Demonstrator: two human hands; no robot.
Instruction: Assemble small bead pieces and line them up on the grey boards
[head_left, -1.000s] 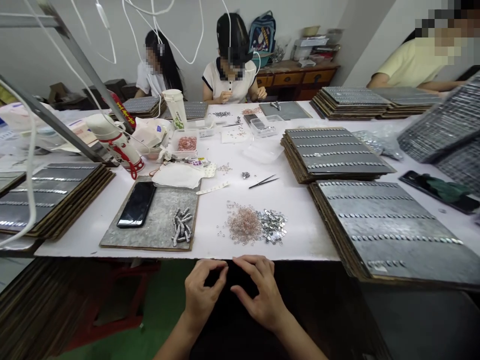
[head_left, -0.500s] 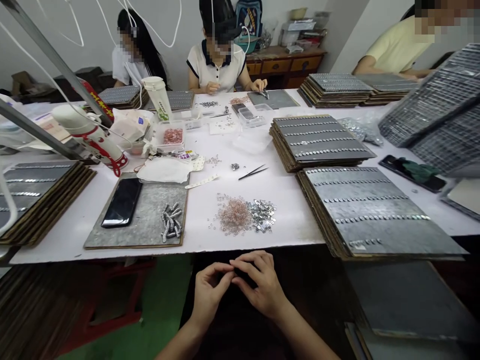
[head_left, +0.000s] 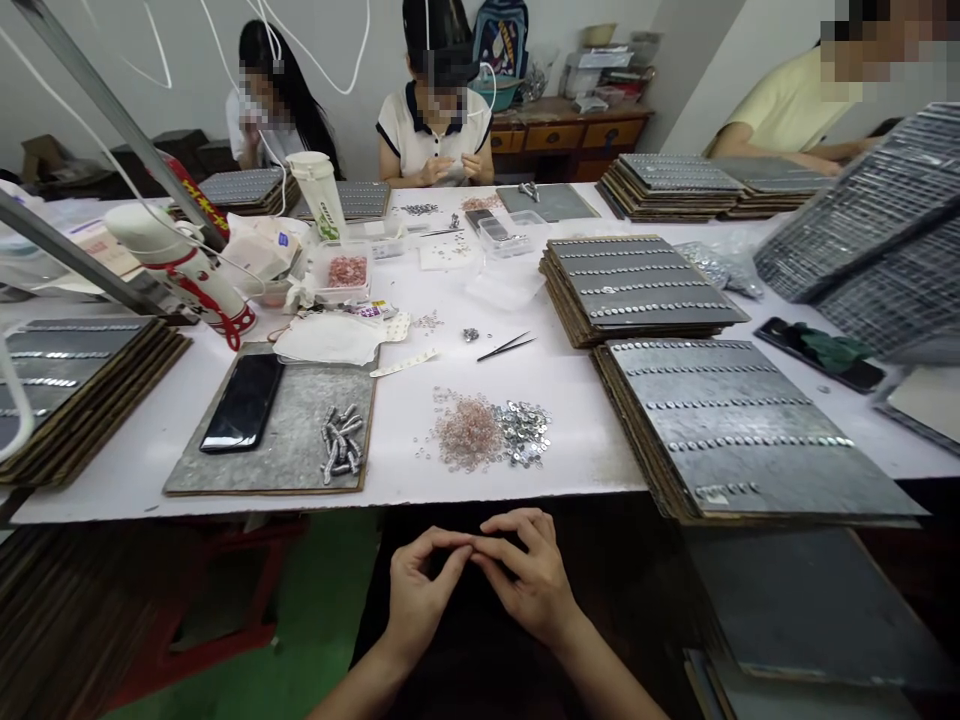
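A black phone (head_left: 242,402) lies on a grey board (head_left: 300,440) at near left of the worktop (head_left: 585,430); tweezers (head_left: 506,346) sit mid-worktop, stacked boards (head_left: 637,285) at right.

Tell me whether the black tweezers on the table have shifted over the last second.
No. The tweezers lie at the same angle, right of the small metal cluster and behind the bead pile; only the camera moved.
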